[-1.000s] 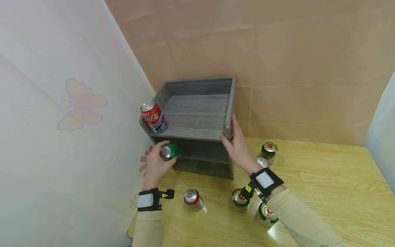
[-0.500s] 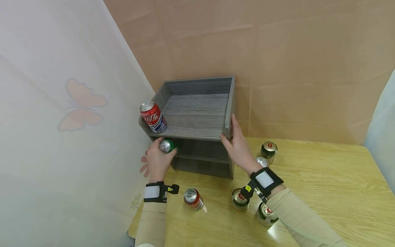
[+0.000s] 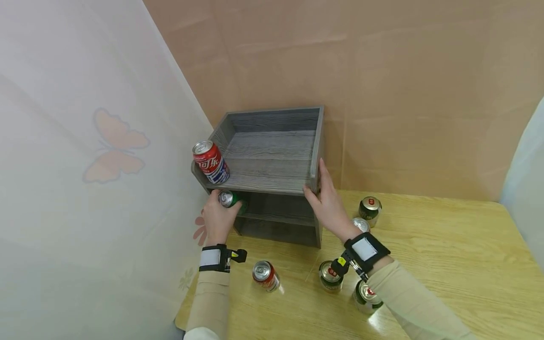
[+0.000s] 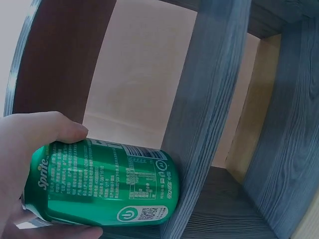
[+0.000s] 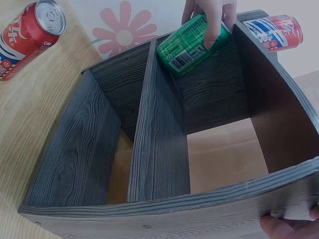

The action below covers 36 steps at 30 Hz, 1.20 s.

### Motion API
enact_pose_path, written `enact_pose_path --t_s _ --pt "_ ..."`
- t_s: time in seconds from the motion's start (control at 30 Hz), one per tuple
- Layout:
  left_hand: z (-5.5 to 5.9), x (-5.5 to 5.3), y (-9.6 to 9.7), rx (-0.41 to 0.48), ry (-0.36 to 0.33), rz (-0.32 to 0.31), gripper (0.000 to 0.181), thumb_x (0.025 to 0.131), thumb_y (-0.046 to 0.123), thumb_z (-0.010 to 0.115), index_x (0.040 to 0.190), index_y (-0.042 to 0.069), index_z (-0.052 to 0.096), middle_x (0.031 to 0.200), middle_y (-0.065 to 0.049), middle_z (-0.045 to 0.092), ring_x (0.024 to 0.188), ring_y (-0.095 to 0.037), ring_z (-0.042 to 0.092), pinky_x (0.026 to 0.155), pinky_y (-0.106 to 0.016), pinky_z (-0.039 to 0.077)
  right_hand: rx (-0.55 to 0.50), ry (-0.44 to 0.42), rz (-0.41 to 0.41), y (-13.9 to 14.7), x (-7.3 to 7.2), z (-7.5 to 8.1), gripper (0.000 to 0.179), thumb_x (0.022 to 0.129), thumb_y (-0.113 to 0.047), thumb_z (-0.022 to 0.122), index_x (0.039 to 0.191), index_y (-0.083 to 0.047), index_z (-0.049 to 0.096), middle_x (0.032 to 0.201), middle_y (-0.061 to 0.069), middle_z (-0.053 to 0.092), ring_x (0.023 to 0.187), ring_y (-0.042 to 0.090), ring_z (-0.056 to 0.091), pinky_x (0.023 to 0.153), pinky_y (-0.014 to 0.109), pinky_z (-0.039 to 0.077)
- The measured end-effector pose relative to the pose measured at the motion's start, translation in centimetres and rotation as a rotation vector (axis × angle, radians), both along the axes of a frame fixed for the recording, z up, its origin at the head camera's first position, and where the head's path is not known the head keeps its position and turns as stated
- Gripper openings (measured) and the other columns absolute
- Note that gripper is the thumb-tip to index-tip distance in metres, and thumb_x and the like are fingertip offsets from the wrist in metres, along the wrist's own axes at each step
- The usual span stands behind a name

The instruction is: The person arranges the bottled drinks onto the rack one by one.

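A person's two hands work at a small grey wood-grain shelf unit [image 3: 272,153] standing on a pale wooden table [image 3: 450,259]. The left hand [image 3: 218,218] is wrapped around a green Sprite can [image 4: 104,184], thumb on one side and fingers on the other, closed only as far as the can's width. The can is roughly upright at the left end of the middle compartment, below the top tray; its base meets the front of the lower board in view — whether it bears weight there, one cannot tell. The right hand [image 3: 330,208] holds the unit's right side panel, thumb at the front edge and fingers along the outside. A red cola can [image 3: 211,163] stands in the top tray's front left corner. On the table, another red can [image 3: 266,276] stands in front of the unit; to the right are three dark green cans with gold tops [image 3: 330,275] and a silver-topped can [image 3: 361,224], partly hidden by the right wrist.
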State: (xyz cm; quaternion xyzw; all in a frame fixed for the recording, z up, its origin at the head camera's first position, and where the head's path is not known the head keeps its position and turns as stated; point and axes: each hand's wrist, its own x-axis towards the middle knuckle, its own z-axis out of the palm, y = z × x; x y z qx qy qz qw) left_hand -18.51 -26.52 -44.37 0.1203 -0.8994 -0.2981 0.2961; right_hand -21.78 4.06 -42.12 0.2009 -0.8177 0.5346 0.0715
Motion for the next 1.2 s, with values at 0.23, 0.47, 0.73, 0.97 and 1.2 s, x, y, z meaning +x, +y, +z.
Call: enact_pose_path --t_s 0.23,0.47,0.73,0.97,1.2 --pt "-0.1 -0.5 -0.1 0.084 -0.049 0.025 0.064 0.083 0.030 0.085 0.131 0.000 0.054 0.120 -0.021 0.065 0.106 -0.041 0.064 0.088 -0.057 0.051 0.003 0.006 -0.005 0.0 0.0 -0.1 0.082 0.107 -0.033 0.050 0.163 -0.021 -0.008 0.169 0.009 0.001 0.149 0.035 0.021 0.112 0.054 0.033" --pt "-0.9 -1.0 0.0 0.126 -0.004 0.040 0.066 0.084 0.033 0.085 0.131 0.000 0.053 0.122 -0.022 0.064 0.110 -0.040 0.063 0.091 -0.057 0.051 0.001 0.000 -0.001 0.0 0.2 0.0 0.082 0.107 -0.035 0.051 0.163 -0.023 -0.008 0.169 0.006 0.001 0.149 0.034 0.020 0.112 0.053 0.034" --pt "-1.0 -1.5 0.4 0.201 -0.015 0.004 0.071 0.086 0.034 0.083 0.141 0.004 0.050 0.130 -0.019 0.060 0.118 -0.038 0.058 0.098 -0.056 0.047 0.008 0.005 -0.006 -0.1 0.2 0.1 0.082 0.107 -0.035 0.051 0.163 -0.022 -0.007 0.169 0.006 0.001 0.148 0.036 0.024 0.106 0.054 0.039" --pt "-1.1 -1.8 0.3 0.196 0.015 -0.025 0.069 0.085 0.030 0.083 0.141 0.004 0.051 0.130 -0.020 0.060 0.118 -0.038 0.058 0.099 -0.054 0.046 0.012 0.004 0.007 -0.3 0.0 0.1 0.081 0.107 -0.035 0.049 0.163 -0.023 -0.008 0.169 0.005 0.000 0.149 0.034 0.022 0.110 0.052 0.036" --pt "-1.5 -1.5 -0.8 0.176 -0.006 -0.170 0.065 0.089 0.015 0.075 0.143 -0.002 0.043 0.131 -0.023 0.054 0.120 -0.038 0.052 0.101 -0.054 0.042 0.005 0.006 0.014 -0.4 0.1 0.2 0.082 0.107 -0.033 0.050 0.163 -0.019 -0.007 0.169 0.007 -0.001 0.150 0.034 0.018 0.113 0.053 0.032"
